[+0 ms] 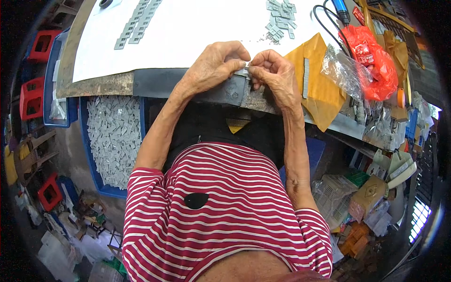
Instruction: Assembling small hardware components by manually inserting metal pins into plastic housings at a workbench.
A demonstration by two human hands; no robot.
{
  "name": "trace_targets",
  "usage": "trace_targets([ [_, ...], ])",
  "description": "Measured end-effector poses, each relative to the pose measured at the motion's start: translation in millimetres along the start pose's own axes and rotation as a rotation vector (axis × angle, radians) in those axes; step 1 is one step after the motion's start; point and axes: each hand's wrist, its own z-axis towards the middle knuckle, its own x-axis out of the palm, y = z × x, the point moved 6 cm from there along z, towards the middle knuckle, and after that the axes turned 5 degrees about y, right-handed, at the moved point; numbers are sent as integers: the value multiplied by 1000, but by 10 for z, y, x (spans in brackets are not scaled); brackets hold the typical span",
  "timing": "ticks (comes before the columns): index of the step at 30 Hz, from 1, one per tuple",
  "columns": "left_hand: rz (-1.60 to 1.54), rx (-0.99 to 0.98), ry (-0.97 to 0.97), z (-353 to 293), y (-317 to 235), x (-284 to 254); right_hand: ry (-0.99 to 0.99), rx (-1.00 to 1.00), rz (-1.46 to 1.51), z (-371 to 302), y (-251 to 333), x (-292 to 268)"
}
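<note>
At the table's front edge both hands meet over a small grey plastic piece [244, 70]. My left hand [217, 66] pinches it between thumb and forefinger from the left. My right hand [274, 73] holds its other side, fingers curled in. What else the fingertips might hold is too small to make out. Beyond my right hand lies a loose pile of flat grey pieces [281, 19], with tiny dark bits [270, 38] scattered close by. Two slanting rows of similar grey pieces [137, 26] lie on the white sheet [188, 28] at the far left.
A brown padded envelope [300, 56], a clear plastic bag [342, 70] and a red bag [371, 61] crowd the right side. A blue-handled tool [341, 10] with a black cable stands behind them. Below the table at left, a blue bin [99, 181] holds many grey pieces.
</note>
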Motion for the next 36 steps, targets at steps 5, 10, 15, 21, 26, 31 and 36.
trace_targets([
  [5,-60,-8,13,29,34,-6,19,14,31,13,-12,5],
  [10,-57,-34,59,42,16,-14,82,26,59,43,-40,-14],
  [15,-93,-20,68,30,37,8,147,12,49,47,-3,23],
  [21,-87,16,47,32,26,7,132,25,36,56,-3,28],
  [26,-95,-44,61,25,37,13,124,36,49,54,-18,30],
  [31,-93,25,23,9,60,29,83,5,15,38,-30,74],
  [36,-99,-7,15,-26,8,17,-3,-32,38,7,-45,13],
])
